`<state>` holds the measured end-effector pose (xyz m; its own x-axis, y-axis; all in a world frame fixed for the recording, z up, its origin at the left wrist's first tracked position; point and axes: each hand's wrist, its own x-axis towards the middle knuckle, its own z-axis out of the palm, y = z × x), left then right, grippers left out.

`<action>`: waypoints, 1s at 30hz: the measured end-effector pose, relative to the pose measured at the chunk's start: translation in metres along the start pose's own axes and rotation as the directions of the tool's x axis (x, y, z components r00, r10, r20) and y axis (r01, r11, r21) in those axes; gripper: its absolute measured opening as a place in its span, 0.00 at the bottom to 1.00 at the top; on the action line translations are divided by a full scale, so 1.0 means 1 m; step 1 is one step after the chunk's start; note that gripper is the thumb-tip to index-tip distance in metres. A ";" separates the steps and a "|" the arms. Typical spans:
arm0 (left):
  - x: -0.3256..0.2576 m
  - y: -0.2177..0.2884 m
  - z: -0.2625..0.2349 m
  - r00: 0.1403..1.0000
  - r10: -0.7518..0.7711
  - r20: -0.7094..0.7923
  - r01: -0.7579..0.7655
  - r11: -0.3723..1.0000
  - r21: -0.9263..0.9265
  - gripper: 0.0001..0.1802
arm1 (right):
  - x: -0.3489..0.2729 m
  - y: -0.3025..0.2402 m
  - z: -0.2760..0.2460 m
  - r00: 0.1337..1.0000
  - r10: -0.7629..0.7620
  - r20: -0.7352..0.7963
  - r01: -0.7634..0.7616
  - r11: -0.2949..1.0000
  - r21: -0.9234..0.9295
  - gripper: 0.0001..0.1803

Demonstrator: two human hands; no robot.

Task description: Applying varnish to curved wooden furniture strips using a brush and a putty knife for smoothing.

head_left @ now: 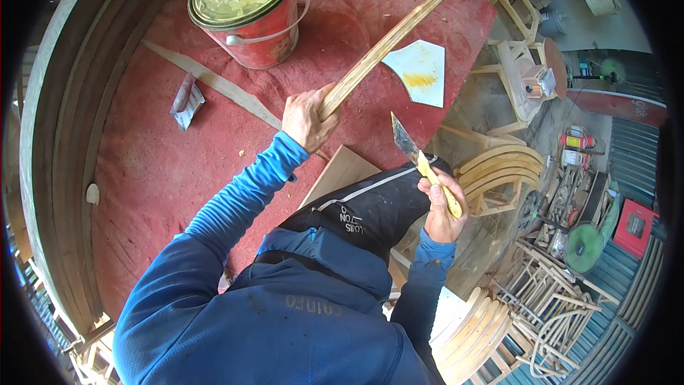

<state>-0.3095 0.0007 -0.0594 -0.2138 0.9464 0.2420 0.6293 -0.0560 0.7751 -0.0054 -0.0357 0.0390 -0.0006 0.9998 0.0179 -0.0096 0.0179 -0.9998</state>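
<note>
The left hand [308,120] is clenched around the lower end of a long curved wooden strip [388,41], which rises from the grip across the red desk [149,164] toward its far right corner. The right hand [440,208] grasps the yellow handle of a putty knife [420,160]; its blade points up toward the strip but is apart from it, above the person's raised knee (dark trousers). I judge that the step in hand is bringing the blade to the strip, for scraping or spreading along its face. The next move calls for a steady strip and a blade laid flat against the wood. A red paint can [246,8] with closed lid stands at the far edge of the desk, and a white scraper plate [420,71] with a yellow smear lies near the right edge.
</note>
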 end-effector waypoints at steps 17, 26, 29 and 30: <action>0.000 0.007 0.007 0.993 0.082 -0.088 -0.083 0.997 -0.005 0.28 | 0.014 -0.001 -0.007 0.998 0.011 -0.064 -0.026 0.967 -0.252 0.12; -0.003 0.005 0.004 0.995 -0.062 0.084 0.064 0.997 -0.029 0.27 | 0.153 0.045 -0.022 0.994 -0.090 0.066 0.112 0.802 -0.587 0.16; -0.003 0.002 0.005 0.994 -0.064 0.085 0.068 0.997 -0.036 0.29 | 0.196 0.049 -0.015 0.985 -0.135 0.105 0.170 0.713 -0.680 0.15; -0.004 0.002 0.006 0.994 -0.068 0.085 0.072 0.997 -0.040 0.31 | 0.206 0.049 -0.013 0.976 -0.164 0.141 0.214 0.619 -0.756 0.14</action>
<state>-0.3029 -0.0013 -0.0624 -0.1915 0.9718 0.1378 0.5821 -0.0007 0.8131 0.0068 0.1710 -0.0069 -0.1405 0.9730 0.1833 0.7497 0.2254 -0.6222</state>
